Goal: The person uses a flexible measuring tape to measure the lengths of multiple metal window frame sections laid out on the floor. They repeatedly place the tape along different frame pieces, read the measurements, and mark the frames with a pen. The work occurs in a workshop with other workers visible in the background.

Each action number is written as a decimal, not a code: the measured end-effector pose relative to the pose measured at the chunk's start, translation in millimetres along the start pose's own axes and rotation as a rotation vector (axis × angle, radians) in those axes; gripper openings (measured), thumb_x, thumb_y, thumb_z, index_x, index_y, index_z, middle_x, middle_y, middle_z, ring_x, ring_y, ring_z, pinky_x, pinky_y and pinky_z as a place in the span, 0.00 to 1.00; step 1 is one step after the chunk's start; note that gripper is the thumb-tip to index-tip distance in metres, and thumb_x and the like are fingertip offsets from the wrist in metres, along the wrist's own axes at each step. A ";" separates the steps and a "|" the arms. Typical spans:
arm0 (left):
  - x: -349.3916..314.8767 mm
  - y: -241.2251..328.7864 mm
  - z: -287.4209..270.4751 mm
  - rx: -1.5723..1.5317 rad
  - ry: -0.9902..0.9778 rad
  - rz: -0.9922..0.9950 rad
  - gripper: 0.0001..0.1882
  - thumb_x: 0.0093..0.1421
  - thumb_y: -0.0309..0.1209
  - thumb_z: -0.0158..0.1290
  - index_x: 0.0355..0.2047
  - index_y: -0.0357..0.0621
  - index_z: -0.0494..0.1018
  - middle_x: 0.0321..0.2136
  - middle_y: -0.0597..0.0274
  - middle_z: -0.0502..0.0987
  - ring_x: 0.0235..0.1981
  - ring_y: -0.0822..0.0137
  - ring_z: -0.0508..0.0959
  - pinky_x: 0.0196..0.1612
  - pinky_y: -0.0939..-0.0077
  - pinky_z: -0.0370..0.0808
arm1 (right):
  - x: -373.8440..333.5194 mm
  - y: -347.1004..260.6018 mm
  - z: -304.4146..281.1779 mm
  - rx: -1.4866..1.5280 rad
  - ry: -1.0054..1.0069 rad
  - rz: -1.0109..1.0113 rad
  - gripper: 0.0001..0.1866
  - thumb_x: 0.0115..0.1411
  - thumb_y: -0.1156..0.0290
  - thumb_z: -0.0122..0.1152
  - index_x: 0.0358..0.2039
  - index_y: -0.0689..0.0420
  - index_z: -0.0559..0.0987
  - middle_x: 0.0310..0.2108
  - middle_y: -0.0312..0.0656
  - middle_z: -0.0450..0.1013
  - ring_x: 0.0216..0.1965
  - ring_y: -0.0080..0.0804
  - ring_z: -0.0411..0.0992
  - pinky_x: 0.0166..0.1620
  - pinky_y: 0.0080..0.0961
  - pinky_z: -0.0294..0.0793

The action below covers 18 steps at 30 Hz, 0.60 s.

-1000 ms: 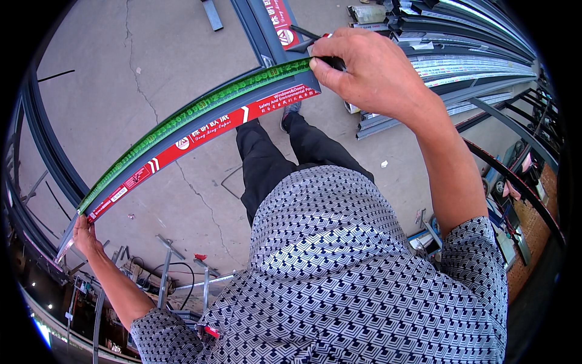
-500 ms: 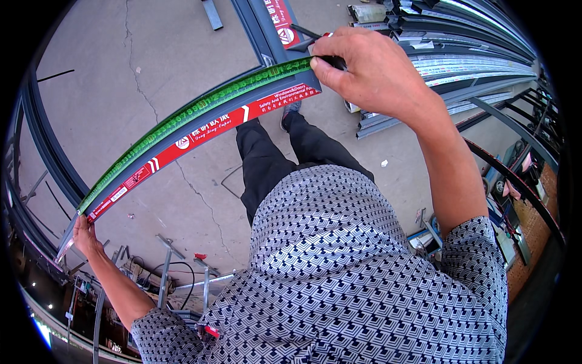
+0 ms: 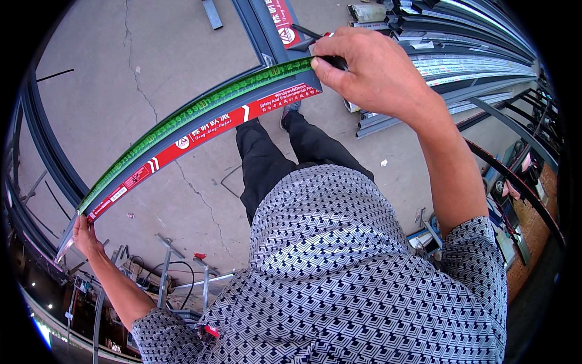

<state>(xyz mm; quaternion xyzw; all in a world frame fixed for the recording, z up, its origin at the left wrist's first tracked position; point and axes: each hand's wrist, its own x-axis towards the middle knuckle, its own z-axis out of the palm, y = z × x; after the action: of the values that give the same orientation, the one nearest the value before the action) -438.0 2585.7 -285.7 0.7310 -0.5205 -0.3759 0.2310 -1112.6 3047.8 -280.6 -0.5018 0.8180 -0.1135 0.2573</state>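
Note:
A green tape measure blade [image 3: 248, 77] stretches in a curve along a dark grey metal frame bar [image 3: 167, 139], whose near face carries red printed film [image 3: 260, 108]. At the bar's left end, my left hand [image 3: 86, 236] is closed on the tape's tip and the bar's corner. My right hand [image 3: 379, 76] is up at the right end, wrapped round the black tape case [image 3: 332, 61], with thumb and forefinger pinched near the blade. Most of the case is hidden behind the fingers.
Another grey frame bar [image 3: 257, 33] runs away from the right end, and one [image 3: 51, 145] from the left. Long metal profiles [image 3: 467, 51] lie stacked at the far right. Metal stands and a black cable [image 3: 193, 276] are at lower left. The concrete floor [image 3: 182, 48] is cracked.

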 end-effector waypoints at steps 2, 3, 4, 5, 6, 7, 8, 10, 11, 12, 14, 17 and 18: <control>-1.6 -0.3 -0.2 0.002 0.003 0.003 0.12 0.67 0.28 0.64 0.49 0.40 0.80 0.42 0.59 0.84 0.43 0.68 0.83 0.55 0.70 0.80 | 0.5 -1.2 -0.8 -0.001 -0.013 0.011 0.16 0.67 0.61 0.62 0.46 0.60 0.87 0.43 0.49 0.83 0.42 0.44 0.81 0.46 0.39 0.80; -2.2 -0.3 0.1 0.003 0.008 0.003 0.12 0.67 0.28 0.64 0.49 0.40 0.80 0.42 0.59 0.84 0.43 0.68 0.83 0.56 0.69 0.80 | 0.7 -1.6 -1.0 -0.002 -0.019 0.017 0.16 0.67 0.61 0.62 0.46 0.60 0.87 0.43 0.49 0.83 0.42 0.44 0.81 0.46 0.39 0.80; -2.3 -0.7 0.0 0.004 0.013 0.003 0.12 0.67 0.28 0.64 0.49 0.40 0.80 0.42 0.59 0.84 0.44 0.68 0.83 0.56 0.69 0.80 | 0.7 -1.5 -0.7 -0.003 -0.015 0.015 0.17 0.67 0.61 0.62 0.46 0.60 0.87 0.43 0.49 0.83 0.42 0.44 0.81 0.46 0.39 0.80; -2.4 -0.9 -0.2 0.006 0.015 0.003 0.12 0.67 0.28 0.64 0.49 0.40 0.80 0.42 0.59 0.84 0.44 0.68 0.83 0.56 0.69 0.80 | 0.6 -1.1 -0.1 -0.003 -0.012 0.012 0.17 0.67 0.61 0.62 0.46 0.60 0.87 0.42 0.49 0.83 0.42 0.44 0.81 0.46 0.39 0.80; -2.4 -1.0 -0.3 0.007 0.016 0.002 0.12 0.67 0.28 0.64 0.49 0.40 0.80 0.42 0.59 0.84 0.44 0.68 0.83 0.56 0.69 0.80 | 0.5 -0.8 0.1 -0.003 -0.008 0.010 0.17 0.67 0.61 0.62 0.46 0.60 0.87 0.42 0.49 0.83 0.42 0.44 0.81 0.46 0.39 0.80; -2.6 -1.0 -0.2 0.009 0.018 0.002 0.12 0.67 0.28 0.64 0.50 0.40 0.80 0.42 0.59 0.84 0.44 0.68 0.83 0.56 0.69 0.80 | 0.6 -0.9 0.1 -0.005 -0.011 0.010 0.17 0.67 0.61 0.62 0.46 0.60 0.87 0.42 0.49 0.83 0.41 0.44 0.81 0.46 0.39 0.80; -2.7 -1.0 0.0 0.009 0.020 0.001 0.12 0.67 0.28 0.64 0.50 0.40 0.80 0.42 0.59 0.84 0.44 0.68 0.83 0.56 0.69 0.80 | 0.6 -1.0 0.0 -0.007 -0.014 0.010 0.17 0.67 0.61 0.62 0.46 0.60 0.87 0.42 0.49 0.83 0.41 0.44 0.81 0.46 0.39 0.80; -2.8 -0.7 0.8 0.009 0.023 0.000 0.12 0.67 0.28 0.64 0.50 0.39 0.79 0.42 0.58 0.84 0.44 0.68 0.83 0.56 0.69 0.80 | 0.6 -1.1 0.1 -0.008 -0.014 0.011 0.17 0.67 0.61 0.62 0.46 0.60 0.87 0.42 0.49 0.83 0.41 0.44 0.82 0.46 0.39 0.80; -3.0 -0.5 1.2 0.008 0.023 0.000 0.12 0.67 0.28 0.64 0.50 0.39 0.79 0.42 0.58 0.84 0.44 0.67 0.83 0.56 0.69 0.80 | 0.4 -1.2 0.2 -0.006 -0.012 0.012 0.17 0.67 0.61 0.62 0.46 0.60 0.87 0.42 0.49 0.83 0.41 0.44 0.82 0.46 0.39 0.80; -3.1 -0.2 1.7 0.007 0.024 0.000 0.12 0.67 0.28 0.64 0.50 0.39 0.79 0.42 0.58 0.84 0.44 0.67 0.83 0.56 0.69 0.80 | 0.2 -1.2 0.3 -0.005 -0.010 0.013 0.17 0.67 0.61 0.62 0.46 0.60 0.87 0.42 0.49 0.83 0.41 0.44 0.82 0.46 0.39 0.80; -3.4 -0.6 2.1 0.007 0.020 0.000 0.12 0.67 0.29 0.64 0.49 0.40 0.79 0.42 0.59 0.84 0.44 0.68 0.83 0.56 0.70 0.79 | 0.4 -1.0 0.6 -0.006 -0.006 0.004 0.17 0.67 0.61 0.62 0.46 0.60 0.87 0.42 0.49 0.83 0.40 0.44 0.82 0.45 0.38 0.80; 0.2 -4.4 -3.5 0.005 0.009 0.004 0.12 0.67 0.29 0.64 0.49 0.41 0.80 0.42 0.61 0.84 0.43 0.70 0.83 0.56 0.71 0.79 | 0.6 -0.5 0.3 0.002 -0.003 -0.004 0.16 0.67 0.61 0.62 0.46 0.60 0.87 0.42 0.49 0.83 0.41 0.44 0.82 0.45 0.38 0.80; 2.8 -5.9 -5.6 0.000 0.005 0.007 0.12 0.68 0.28 0.63 0.50 0.40 0.80 0.42 0.60 0.84 0.44 0.69 0.83 0.55 0.71 0.79 | 0.7 -0.3 0.1 0.006 -0.003 -0.007 0.16 0.67 0.61 0.62 0.46 0.60 0.87 0.42 0.49 0.83 0.41 0.44 0.81 0.46 0.39 0.80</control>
<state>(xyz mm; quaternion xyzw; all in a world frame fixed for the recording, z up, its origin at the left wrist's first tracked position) -429.6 2584.8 -287.4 0.7301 -0.5224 -0.3733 0.2339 -1112.6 3047.1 -280.8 -0.5038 0.8156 -0.1162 0.2598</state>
